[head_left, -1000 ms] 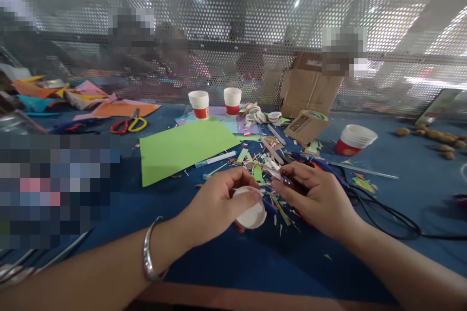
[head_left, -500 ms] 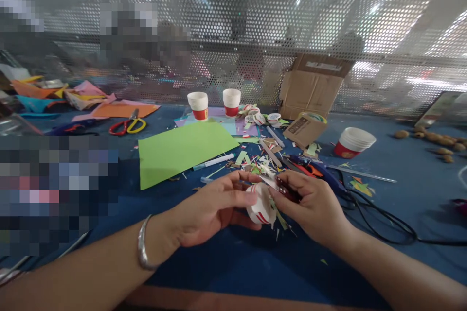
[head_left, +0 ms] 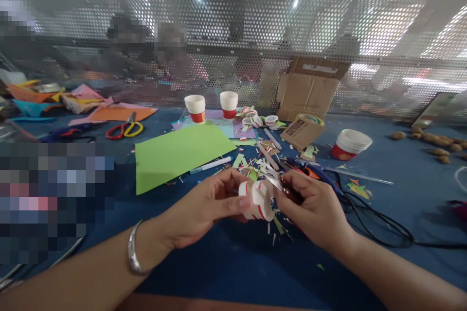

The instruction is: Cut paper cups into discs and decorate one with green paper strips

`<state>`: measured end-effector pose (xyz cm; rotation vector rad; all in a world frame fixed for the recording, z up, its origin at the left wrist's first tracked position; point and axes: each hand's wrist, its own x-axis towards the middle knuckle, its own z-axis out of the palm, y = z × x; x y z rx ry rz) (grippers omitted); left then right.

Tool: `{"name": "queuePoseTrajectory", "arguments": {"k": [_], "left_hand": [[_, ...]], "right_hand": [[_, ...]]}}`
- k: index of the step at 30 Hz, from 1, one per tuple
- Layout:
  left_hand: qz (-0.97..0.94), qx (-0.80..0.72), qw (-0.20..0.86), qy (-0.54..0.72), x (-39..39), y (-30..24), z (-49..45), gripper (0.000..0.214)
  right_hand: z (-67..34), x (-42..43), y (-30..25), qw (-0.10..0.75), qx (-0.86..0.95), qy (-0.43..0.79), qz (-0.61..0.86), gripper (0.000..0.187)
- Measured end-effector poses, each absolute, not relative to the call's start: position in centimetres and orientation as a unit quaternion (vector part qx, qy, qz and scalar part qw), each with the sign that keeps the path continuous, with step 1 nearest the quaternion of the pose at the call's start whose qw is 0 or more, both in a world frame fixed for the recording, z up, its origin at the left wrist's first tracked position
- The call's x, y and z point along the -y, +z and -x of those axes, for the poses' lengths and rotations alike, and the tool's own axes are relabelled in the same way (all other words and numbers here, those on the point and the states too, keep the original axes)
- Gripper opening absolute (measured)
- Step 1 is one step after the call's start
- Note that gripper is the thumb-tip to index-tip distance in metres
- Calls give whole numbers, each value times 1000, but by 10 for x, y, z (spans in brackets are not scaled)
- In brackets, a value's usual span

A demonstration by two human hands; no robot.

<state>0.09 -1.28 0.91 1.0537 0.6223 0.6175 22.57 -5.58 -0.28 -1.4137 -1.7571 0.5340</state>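
My left hand (head_left: pixel 215 201) is closed around a cut-down white paper cup (head_left: pixel 260 200) with red marks, thumb on its near side and fingers behind it. The cup piece lies on its side in the grip, above the table. My right hand (head_left: pixel 314 204) is closed on small scissors (head_left: pixel 276 181) with dark handles, mostly hidden by the fingers. Their metal blades point left, close to the top edge of the cup piece; contact is hard to make out. Paper scraps (head_left: pixel 251 173) lie behind and below the hands.
A green sheet (head_left: pixel 178 155) and a marker (head_left: pixel 211 165) lie left of the scraps. Stacked paper cups (head_left: pixel 350 145) stand right, with more behind. Red-and-yellow scissors (head_left: pixel 126 126) rest left. A black cable (head_left: pixel 386 226) loops at right. Cardboard (head_left: pixel 310 90) leans against the perforated panel.
The cup piece has turned in my left hand and shows more of its side, with a flap or slit. The scissor blades are now at its upper edge. The view shifted slightly.
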Motion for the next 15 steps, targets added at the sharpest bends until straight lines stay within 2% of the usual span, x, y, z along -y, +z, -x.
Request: {"name": "queuePoseTrajectory", "arguments": {"k": [7,13,15], "left_hand": [[-484,-310,718,393,-2,13,10,36],[-486,-305,725,381,1,14,9,43],[-483,-305,732,372,2,15,9,43]], "right_hand": [[-227,52,-7,315,695,269,588,15],[-228,54,-8,292,706,292,576,16],[-228,55,-6,296,699,289,583,22]]}}
